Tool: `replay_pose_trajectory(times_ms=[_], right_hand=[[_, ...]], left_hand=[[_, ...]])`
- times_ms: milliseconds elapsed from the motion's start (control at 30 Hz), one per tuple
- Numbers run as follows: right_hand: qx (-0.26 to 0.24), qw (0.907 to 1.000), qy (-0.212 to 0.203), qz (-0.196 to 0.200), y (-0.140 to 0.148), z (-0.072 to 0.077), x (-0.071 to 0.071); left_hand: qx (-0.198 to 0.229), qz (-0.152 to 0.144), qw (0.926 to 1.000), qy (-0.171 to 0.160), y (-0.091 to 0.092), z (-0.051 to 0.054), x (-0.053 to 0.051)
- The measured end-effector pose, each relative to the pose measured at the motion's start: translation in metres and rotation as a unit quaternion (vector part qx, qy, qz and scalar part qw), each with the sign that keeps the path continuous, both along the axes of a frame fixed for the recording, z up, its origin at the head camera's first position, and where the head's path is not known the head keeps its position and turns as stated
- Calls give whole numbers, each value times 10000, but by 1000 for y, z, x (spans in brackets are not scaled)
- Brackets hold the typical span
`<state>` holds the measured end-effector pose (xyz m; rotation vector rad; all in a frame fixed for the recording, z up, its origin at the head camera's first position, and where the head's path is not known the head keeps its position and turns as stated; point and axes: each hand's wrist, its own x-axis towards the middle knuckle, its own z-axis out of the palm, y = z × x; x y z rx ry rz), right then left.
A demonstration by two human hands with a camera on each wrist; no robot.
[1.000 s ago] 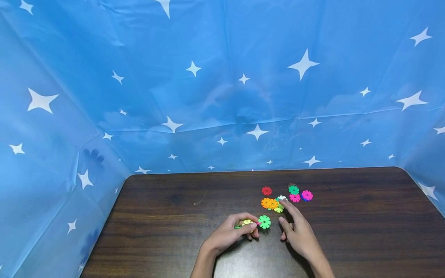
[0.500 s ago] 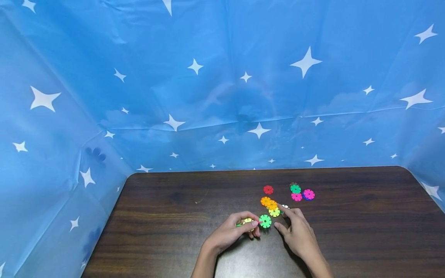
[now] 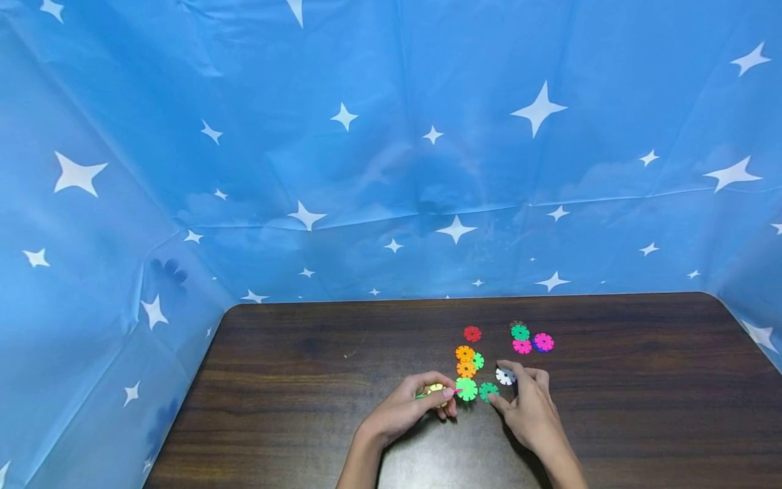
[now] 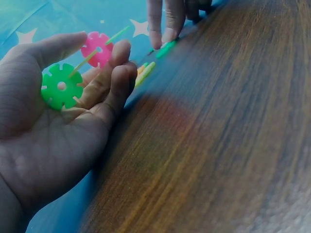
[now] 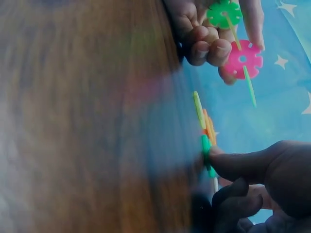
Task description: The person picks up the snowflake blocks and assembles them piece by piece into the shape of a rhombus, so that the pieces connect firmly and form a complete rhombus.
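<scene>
In the head view my left hand (image 3: 415,404) pinches a small chain of slotted plastic discs above the table. A pink disc (image 5: 244,59) and a green disc (image 4: 62,86) show flat in the wrist views, joined by a yellow disc (image 3: 436,390) seen edge-on there. At the chain's right end is a bright green disc (image 3: 467,389). My right hand (image 3: 527,401) is lowered to the tabletop, its thumb touching a dark green disc (image 3: 488,392). Its index fingertip is beside a white disc (image 3: 504,376), apart from the thumb; the other fingers are partly hidden.
Two orange discs (image 3: 466,360) overlap a light green disc (image 3: 478,360) just beyond the hands. A red disc (image 3: 472,333) lies farther back. Rightward lie a teal disc (image 3: 520,332) and pink discs (image 3: 543,341). The brown wooden table (image 3: 293,380) meets a blue starry backdrop (image 3: 391,170).
My right hand has stirred the loose discs. The dark green and white discs now lie apart from the orange ones, nearer me. My left hand stays almost still with the chain.
</scene>
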<state>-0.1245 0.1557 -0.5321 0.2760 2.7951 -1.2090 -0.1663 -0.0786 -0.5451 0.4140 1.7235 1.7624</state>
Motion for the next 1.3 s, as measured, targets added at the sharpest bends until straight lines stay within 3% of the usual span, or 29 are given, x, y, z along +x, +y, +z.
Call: replay_pose_trajectory(times_ms=[900,967,1067,1200,1300], right_hand=[[199,9996,-48,183,0,1,0],[-1,9998,4,178,1,1,0],[-689,9975,24,128,4,1,0],[-1627,9866,-31,68,8,0,0],[-2037,9790,-54,115,10,0,-2]], left_hand=[[-25,-50,9999,161,1,-2,-1],[-29,-64,9998,183,1,-2,-1],[-32,-76,9998,183,0,-2,-1],[-39,-77,9998,155,0,-2,-1],[-32,-69,9999,132,0,-2,-1]])
